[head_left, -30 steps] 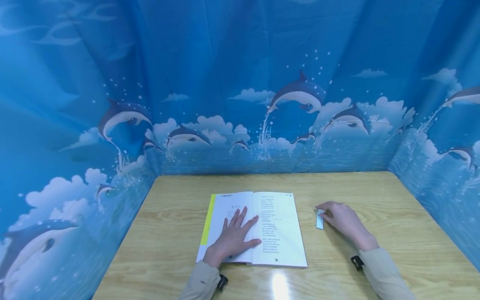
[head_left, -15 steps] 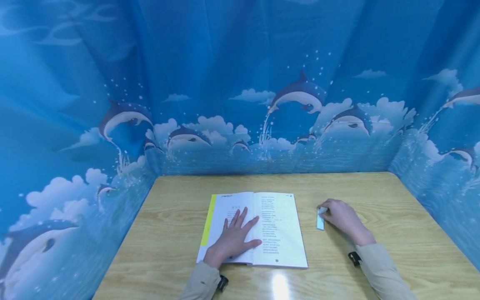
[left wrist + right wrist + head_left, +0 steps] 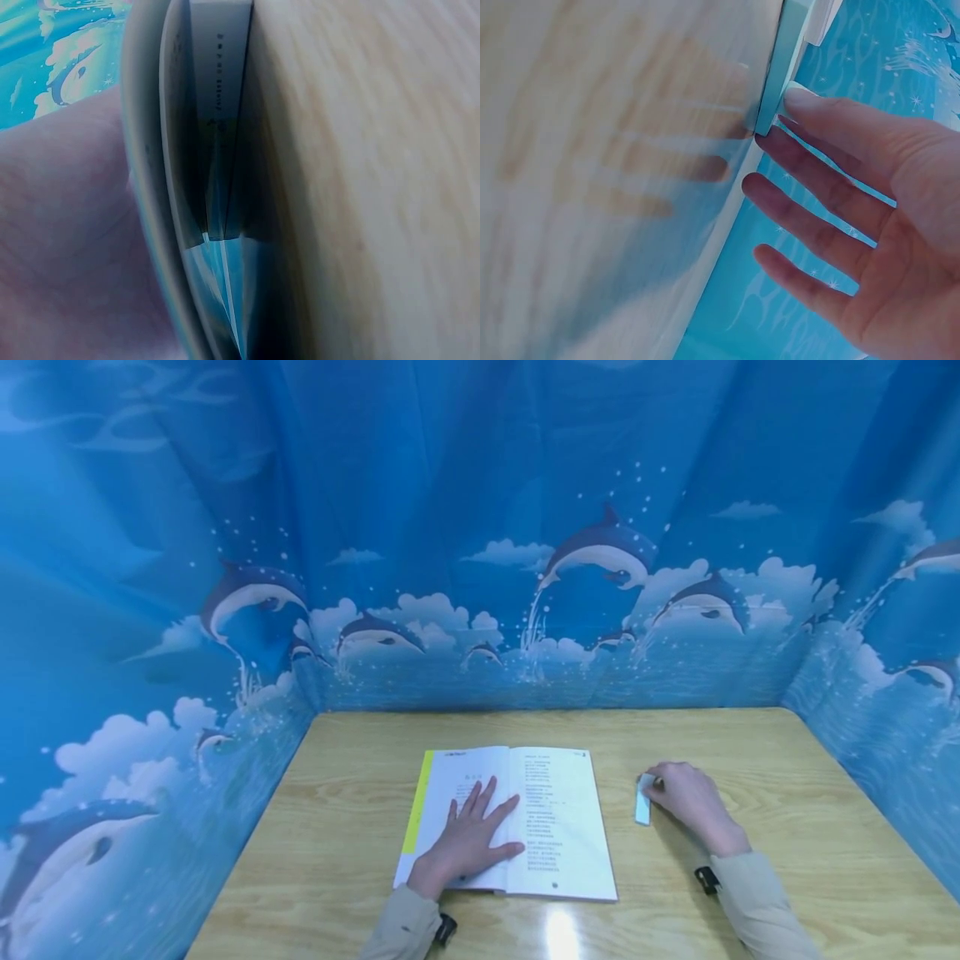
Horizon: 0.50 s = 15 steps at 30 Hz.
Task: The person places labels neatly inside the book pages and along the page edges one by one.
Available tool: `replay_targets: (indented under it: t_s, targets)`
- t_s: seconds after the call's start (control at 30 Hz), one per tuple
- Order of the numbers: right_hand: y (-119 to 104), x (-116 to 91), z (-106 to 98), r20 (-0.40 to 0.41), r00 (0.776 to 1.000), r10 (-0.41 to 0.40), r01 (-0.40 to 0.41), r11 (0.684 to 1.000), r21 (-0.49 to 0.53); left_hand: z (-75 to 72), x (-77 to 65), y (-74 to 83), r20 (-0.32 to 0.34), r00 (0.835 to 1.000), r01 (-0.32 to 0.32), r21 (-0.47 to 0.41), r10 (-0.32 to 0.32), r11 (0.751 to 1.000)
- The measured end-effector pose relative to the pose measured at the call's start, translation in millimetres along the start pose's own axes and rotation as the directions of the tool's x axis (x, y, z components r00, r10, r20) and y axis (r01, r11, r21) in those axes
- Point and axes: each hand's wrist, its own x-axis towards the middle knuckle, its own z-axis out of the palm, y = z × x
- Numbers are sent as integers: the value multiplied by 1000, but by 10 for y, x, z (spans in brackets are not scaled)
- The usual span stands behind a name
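An open book (image 3: 565, 843) with printed pages lies on the table. My left hand (image 3: 467, 842) rests on its left page with fingers spread, the thumb and index finger reaching past the middle fold. Right of the book is a small light-blue flat strip (image 3: 642, 810), whose exact kind I cannot tell. My right hand (image 3: 688, 797) pinches its far end between thumb and fingertips. In the right wrist view the thumb and index finger meet at the strip's edge (image 3: 778, 75), with the other fingers loosely extended. From the left wrist, the book's lower page edges (image 3: 154, 150) show, slightly lifted.
The wooden table (image 3: 337, 827) runs back to a blue curtain (image 3: 420, 527) printed with dolphins, which also hangs along both sides. A yellow flap (image 3: 418, 802) shows along the book's left edge. Light glares on the table (image 3: 561, 935) before the book.
The right hand's fingertips have drawn in around the strip's far end. The strip stays in about the same place. The left hand stays on the page; the head view has shifted slightly.
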Motion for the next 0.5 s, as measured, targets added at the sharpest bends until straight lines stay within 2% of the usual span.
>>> replay_targets:
  t_s: [0.27,0.5]
  targets:
    - [36,0,-11,-19,1000,-1,1,1000,12,-6,-13,5,0,1000,-3,-9,3,1000]
    - [32,15,-20,-1,1000,5,-5,1000,13,-8,-12,8,-7,1000,-4,-6,4,1000]
